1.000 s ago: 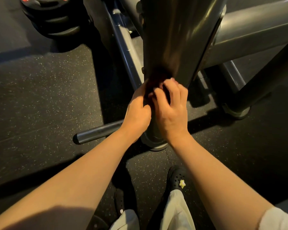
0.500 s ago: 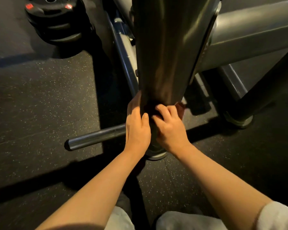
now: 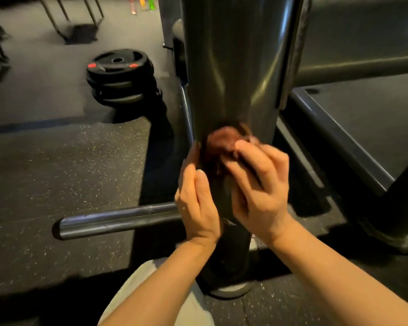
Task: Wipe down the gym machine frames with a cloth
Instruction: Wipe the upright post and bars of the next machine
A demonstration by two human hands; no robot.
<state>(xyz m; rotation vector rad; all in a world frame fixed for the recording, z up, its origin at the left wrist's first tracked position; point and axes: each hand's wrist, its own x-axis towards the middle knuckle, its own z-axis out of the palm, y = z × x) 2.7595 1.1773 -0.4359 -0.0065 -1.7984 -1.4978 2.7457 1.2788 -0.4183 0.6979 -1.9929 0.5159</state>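
A thick grey upright post [image 3: 233, 67] of the gym machine frame stands right in front of me. A dark reddish-brown cloth [image 3: 222, 143] is bunched against the post's lower part. My right hand [image 3: 260, 184] holds the cloth with curled fingers and pinches it near the top. My left hand [image 3: 197, 196] is at the cloth's left side with its fingers fairly straight, touching the cloth and the post's edge. The rest of the cloth is hidden behind my hands.
A steel peg [image 3: 113, 221] sticks out to the left near the floor. A stack of black weight plates [image 3: 120, 76] lies on the rubber floor at the back left. A horizontal frame bar [image 3: 363, 67] and a platform edge [image 3: 335, 132] are to the right. The post's round foot [image 3: 231, 291] is below my wrists.
The view has tilted up and drawn closer to the post. My hands have shifted on the cloth, which now shows bunched above my fingers, and my right hand's fingers have loosened and spread.
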